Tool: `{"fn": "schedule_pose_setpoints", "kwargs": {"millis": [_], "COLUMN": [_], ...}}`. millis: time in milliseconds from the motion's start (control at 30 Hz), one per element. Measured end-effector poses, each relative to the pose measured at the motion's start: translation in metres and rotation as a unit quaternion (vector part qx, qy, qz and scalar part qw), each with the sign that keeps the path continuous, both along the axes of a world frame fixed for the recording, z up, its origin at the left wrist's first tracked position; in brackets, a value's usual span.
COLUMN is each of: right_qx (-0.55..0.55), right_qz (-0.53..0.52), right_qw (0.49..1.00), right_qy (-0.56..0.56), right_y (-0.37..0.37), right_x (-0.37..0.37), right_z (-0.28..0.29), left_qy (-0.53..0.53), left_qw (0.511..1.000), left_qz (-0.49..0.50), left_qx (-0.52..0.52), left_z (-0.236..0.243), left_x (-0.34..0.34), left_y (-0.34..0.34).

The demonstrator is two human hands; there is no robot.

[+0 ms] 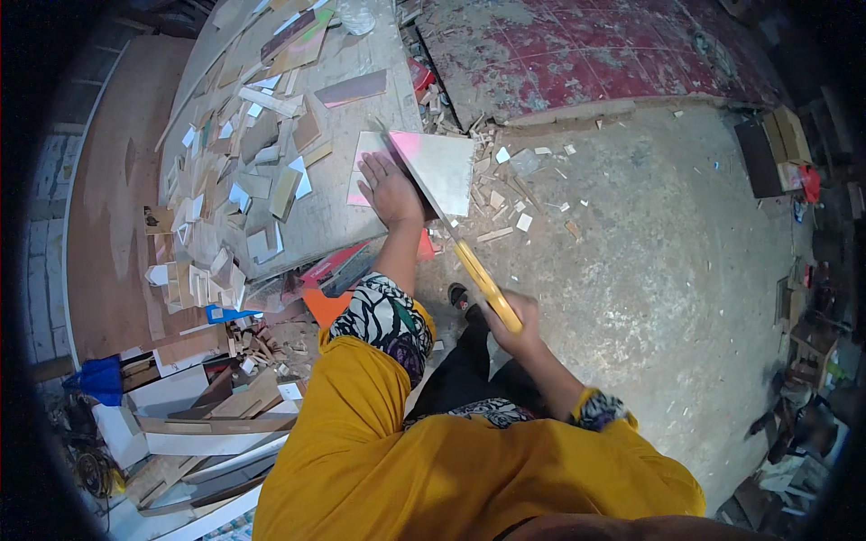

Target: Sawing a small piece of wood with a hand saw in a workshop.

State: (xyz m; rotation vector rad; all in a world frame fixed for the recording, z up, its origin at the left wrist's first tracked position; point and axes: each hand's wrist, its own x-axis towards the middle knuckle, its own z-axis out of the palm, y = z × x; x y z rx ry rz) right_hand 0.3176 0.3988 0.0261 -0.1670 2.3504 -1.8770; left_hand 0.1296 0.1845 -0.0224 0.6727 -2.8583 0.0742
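Note:
A handsaw with a yellow handle (476, 273) slants across a white and pink board (449, 168). My right hand (518, 325) is wrapped round the lower end of that handle. The saw's blade (422, 178) crosses the board just right of my left hand (393, 193), its tip toward the far side. My left hand lies flat on the board with the fingers stretched out, pressing it onto the worktable (383, 54). The board's right part juts out past the table's edge, over the floor. How deep the blade sits in the board I cannot tell.
Many wood and white offcuts (257, 185) cover the table's left part. A purplish piece (354, 88) lies beyond the board. Scraps (524, 222) litter the concrete floor (622, 261). Stacked strips (216, 442) lie at lower left, and a cardboard box (787, 135) stands far right.

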Motion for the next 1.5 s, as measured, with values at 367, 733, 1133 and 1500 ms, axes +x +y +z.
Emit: {"fn": "schedule_pose_setpoints", "kwargs": {"millis": [367, 733, 1133, 1500], "right_qx": [0.019, 0.097, 0.057, 0.065], "right_qz": [-0.019, 0.016, 0.005, -0.002], "right_qw": [0.994, 0.992, 0.998, 0.991], "right_qy": [0.104, 0.083, 0.018, 0.118], "right_y": [-0.011, 0.013, 0.019, -0.003], "right_x": [0.005, 0.043, 0.055, 0.036], "right_z": [-0.006, -0.024, 0.006, -0.018], "left_qy": [-0.02, -0.021, 0.005, -0.011], "left_qw": [1.0, 0.999, 0.999, 0.999], "left_qz": [0.006, -0.02, -0.041, -0.045], "left_qx": [0.023, 0.015, 0.029, 0.025], "left_z": [0.002, 0.004, 0.004, 0.001], "left_x": [-0.003, -0.003, 0.002, 0.007], "left_y": [0.0, 0.002, -0.004, -0.003]}}
